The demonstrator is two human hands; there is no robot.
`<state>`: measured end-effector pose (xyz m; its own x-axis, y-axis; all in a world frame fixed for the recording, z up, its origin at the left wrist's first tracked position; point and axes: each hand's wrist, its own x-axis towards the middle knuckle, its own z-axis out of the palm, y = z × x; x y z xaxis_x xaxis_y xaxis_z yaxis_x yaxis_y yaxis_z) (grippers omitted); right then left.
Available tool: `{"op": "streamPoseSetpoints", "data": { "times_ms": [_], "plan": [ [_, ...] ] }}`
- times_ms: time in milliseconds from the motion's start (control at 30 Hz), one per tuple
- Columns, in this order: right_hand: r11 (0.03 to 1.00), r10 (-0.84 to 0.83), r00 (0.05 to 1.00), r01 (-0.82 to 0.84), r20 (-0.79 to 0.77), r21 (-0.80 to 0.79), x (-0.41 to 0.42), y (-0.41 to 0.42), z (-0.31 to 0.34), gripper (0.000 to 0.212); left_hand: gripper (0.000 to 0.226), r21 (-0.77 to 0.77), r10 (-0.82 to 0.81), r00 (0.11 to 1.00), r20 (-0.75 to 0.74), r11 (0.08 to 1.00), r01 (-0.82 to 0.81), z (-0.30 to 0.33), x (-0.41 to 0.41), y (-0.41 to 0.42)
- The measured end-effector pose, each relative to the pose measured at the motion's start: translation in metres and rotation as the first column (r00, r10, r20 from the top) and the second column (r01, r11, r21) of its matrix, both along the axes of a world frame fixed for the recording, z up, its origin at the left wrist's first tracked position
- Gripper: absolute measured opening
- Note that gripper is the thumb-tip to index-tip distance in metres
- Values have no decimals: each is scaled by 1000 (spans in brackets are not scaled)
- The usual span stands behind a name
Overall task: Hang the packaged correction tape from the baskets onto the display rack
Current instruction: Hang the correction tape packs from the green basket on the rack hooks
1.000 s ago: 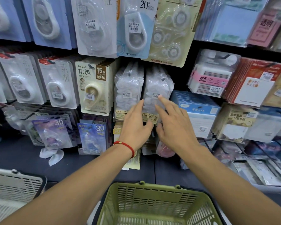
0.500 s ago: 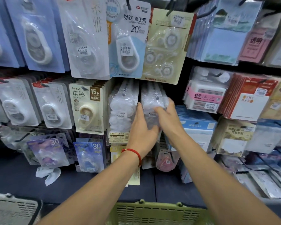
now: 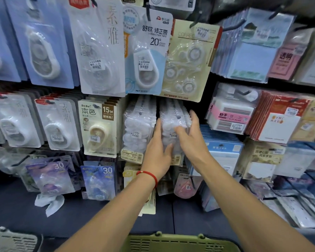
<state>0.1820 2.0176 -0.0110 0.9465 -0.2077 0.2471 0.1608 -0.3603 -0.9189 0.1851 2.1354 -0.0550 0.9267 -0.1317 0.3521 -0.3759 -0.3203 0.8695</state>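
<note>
Clear tape packs (image 3: 173, 128) hang upright, long axis vertical; left hand (image 3: 157, 151) and right hand (image 3: 191, 137) flank them, fingers straight, pressing.

Left arm: bare forearm reaching from the near left, up and toward the far centre.
Left wrist: straight, in line with the forearm, back of the wrist facing the camera.
Left hand (image 3: 157, 151): raised with its back toward the camera, fingers straight and close together pointing up, thumb spread out to the right.
Right arm: bare forearm reaching from the near right, angled to the far left.
Right wrist: bent slightly back.
Right hand (image 3: 190, 137): just right of the left hand, fingers extended and pointing up, thumb stretched left toward the left hand's thumb.
Spacing: hands side by side, close, palms turned partly toward each other.
</note>
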Motion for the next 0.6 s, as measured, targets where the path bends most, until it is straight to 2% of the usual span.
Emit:
{"op": "streamPoseSetpoints", "data": {
  "times_ms": [133, 233, 300, 367, 400, 467, 533, 600],
  "plan": [
    [966, -96, 985, 128, 146, -226, -23, 1, -1, 80, 87, 47, 27, 999, -22, 999, -26, 2, -31, 3],
    [919, -133, 924, 250, 358, -305, -48, 8, -7, 64, 79, 118, 26, 999, 31, 993, -30, 1, -60, 17],
    [893, -76, 846, 293, 528, -341, -63, 18, -13, 52, 70, 125, 82, 988, 133, 987, -99, 2, -68, 37],
    [847, 54, 799, 280, 599, -451, -71, 32, -20, 44, 63, 134, 168, 951, 259, 969, -207, 4, -63, 62],
    [802, 133, 806, 255, 577, -541, -71, 40, -21, 43, 62, 152, 207, 932, 298, 953, -261, 7, -56, 73],
    [629, 234, 891, 166, 389, -760, -60, 57, -21, 50, 65, 219, 209, 935, 285, 936, -276, 10, -41, 92],
    [414, 184, 955, 141, 234, -899, -46, 69, -20, 62, 73, 272, 124, 964, 234, 944, -187, 7, -31, 99],
    [338, 135, 967, 160, 217, -927, -39, 72, -20, 66, 80, 271, 72, 972, 226, 953, -133, 2, -26, 101]
  ]
}}
